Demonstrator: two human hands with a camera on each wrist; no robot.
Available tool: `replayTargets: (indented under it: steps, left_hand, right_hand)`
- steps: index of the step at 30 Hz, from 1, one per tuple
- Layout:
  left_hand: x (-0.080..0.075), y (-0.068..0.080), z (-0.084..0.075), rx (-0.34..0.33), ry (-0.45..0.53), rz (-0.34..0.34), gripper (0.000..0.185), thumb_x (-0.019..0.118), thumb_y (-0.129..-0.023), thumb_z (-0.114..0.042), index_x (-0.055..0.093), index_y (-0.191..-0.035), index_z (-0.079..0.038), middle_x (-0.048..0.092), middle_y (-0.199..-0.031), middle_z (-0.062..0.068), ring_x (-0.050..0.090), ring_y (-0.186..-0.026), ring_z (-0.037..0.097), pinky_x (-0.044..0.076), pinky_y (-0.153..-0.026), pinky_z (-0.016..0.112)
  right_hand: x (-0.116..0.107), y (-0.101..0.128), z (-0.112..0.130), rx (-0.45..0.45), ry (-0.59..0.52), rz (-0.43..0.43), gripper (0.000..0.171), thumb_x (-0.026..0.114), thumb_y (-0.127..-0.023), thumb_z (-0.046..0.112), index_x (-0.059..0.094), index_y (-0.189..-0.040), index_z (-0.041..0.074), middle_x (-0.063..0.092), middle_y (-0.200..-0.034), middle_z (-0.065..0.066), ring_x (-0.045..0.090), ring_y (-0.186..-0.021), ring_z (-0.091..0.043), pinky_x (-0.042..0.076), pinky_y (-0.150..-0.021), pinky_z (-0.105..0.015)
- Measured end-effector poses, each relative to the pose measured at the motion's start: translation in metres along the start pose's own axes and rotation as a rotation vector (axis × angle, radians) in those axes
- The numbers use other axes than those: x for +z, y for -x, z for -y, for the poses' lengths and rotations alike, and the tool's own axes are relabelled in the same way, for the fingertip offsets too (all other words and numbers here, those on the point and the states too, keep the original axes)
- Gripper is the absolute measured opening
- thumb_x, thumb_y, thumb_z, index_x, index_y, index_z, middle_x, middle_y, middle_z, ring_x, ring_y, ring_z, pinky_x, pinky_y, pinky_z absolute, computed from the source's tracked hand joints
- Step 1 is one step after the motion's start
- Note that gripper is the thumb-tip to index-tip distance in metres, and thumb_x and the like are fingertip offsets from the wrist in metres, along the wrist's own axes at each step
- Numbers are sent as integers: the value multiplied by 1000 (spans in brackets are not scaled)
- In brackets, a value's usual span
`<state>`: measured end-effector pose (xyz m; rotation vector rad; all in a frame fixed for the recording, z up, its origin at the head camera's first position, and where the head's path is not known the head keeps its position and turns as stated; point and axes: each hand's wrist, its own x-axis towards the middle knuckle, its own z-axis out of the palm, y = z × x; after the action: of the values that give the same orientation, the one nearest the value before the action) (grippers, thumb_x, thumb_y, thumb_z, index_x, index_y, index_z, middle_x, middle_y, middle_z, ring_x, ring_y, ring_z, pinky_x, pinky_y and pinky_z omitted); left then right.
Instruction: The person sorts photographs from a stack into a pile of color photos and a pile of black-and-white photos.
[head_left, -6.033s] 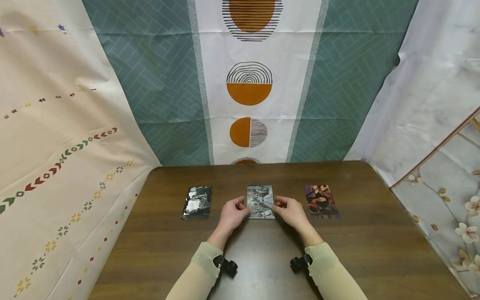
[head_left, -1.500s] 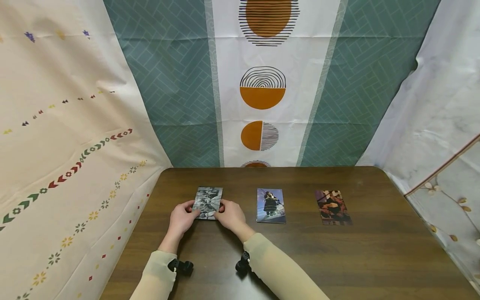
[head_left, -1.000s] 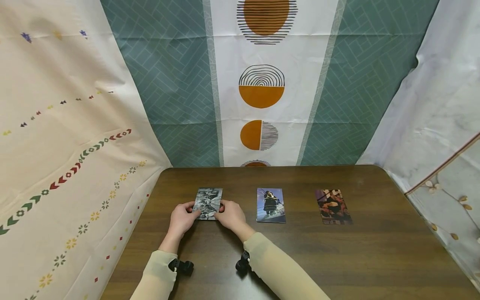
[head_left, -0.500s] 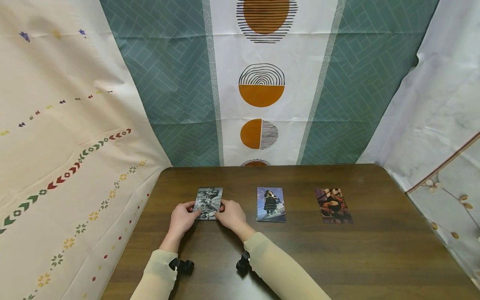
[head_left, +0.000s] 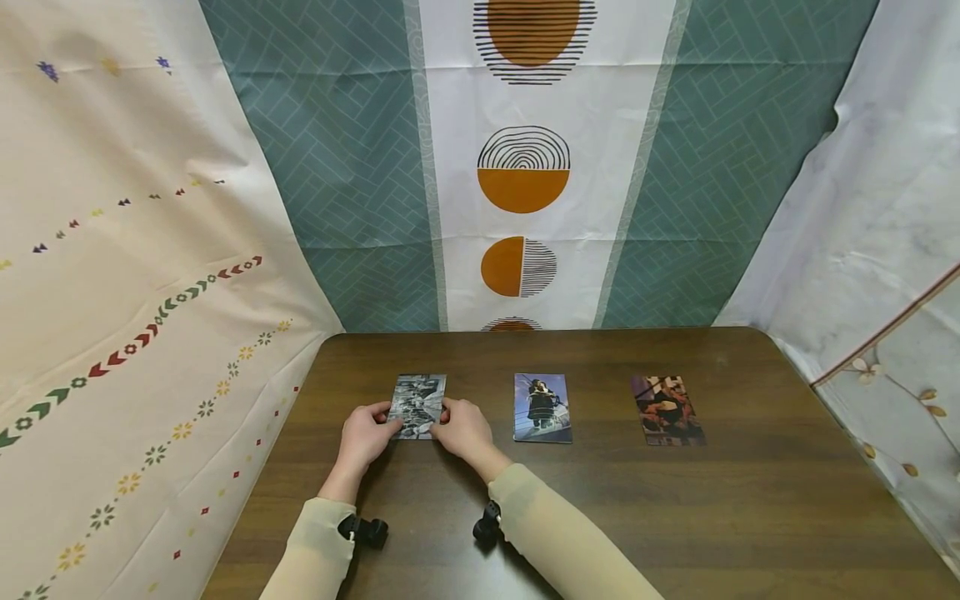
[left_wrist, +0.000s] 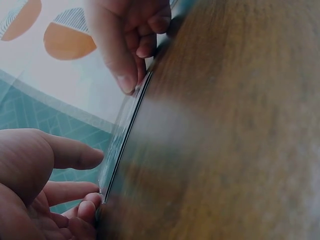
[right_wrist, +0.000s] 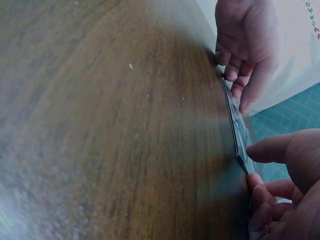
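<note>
A black-and-white photo lies at the left of a dark wooden table. My left hand holds its lower left corner and my right hand holds its lower right corner, thumbs on top. In the left wrist view the photo's thin edge runs between my left hand, whose fingers curl at the near corner, and my right hand. The right wrist view shows the same edge pinched between my right hand and my left hand. It looks like a thin stack lying flat.
A bluish photo lies at the table's middle and a dark reddish photo to its right, in a row. Patterned cloths hang behind and on both sides. Black wrist mounts sit on my sleeves.
Six seconds ago both hands held the black-and-white photo at the middle spot; it now lies on the left spot and a bluish photo shows in the middle. Over the last second nothing moved.
</note>
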<state>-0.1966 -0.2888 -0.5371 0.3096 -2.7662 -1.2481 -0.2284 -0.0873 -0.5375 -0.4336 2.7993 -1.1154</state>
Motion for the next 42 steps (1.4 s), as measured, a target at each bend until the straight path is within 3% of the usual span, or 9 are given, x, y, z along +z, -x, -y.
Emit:
replayTargets:
  steps: [10,17,25,35,42]
  left_hand:
    - [0,-3,2,3,19,8,49,77,-95,-17,68,-136,8,62,-103,16,56,-95,33,45,-82,42]
    - [2,-2,0,5,53,0,50,77,-96,-16,67,-139,6,60,-103,15,55,-95,31,44,-80,41]
    - [9,0,-10,15,89,-40,47,76,-96,-13,68,-138,4,62,-107,16,55,-99,32,43,-83,42]
    - [33,6,-36,85,179,-80,40,78,-95,-12,73,-133,1,63,-99,11,53,-73,18,43,-63,29]
    - [58,10,-60,138,223,-43,39,77,-95,-10,74,-133,-2,64,-97,8,54,-74,17,44,-63,29]
  right_hand:
    - [-3,1,-3,-28,-57,14,23,81,-90,18,73,-108,7,62,-86,3,54,-78,-15,46,-73,-34]
    - [-8,2,-14,-28,-147,4,54,80,-93,20,67,-141,0,73,-98,2,65,-92,-16,54,-92,-40]
    - [-22,8,-25,-64,-223,-11,55,78,-96,17,64,-145,-3,73,-103,-1,65,-88,-13,55,-88,-40]
    - [-47,17,-47,-46,-267,-56,56,76,-96,15,61,-146,-4,73,-102,-3,69,-91,-17,56,-86,-40]
    - [-65,23,-58,-37,-244,-108,53,78,-95,14,64,-143,-4,75,-102,-4,71,-90,-19,57,-86,-41]
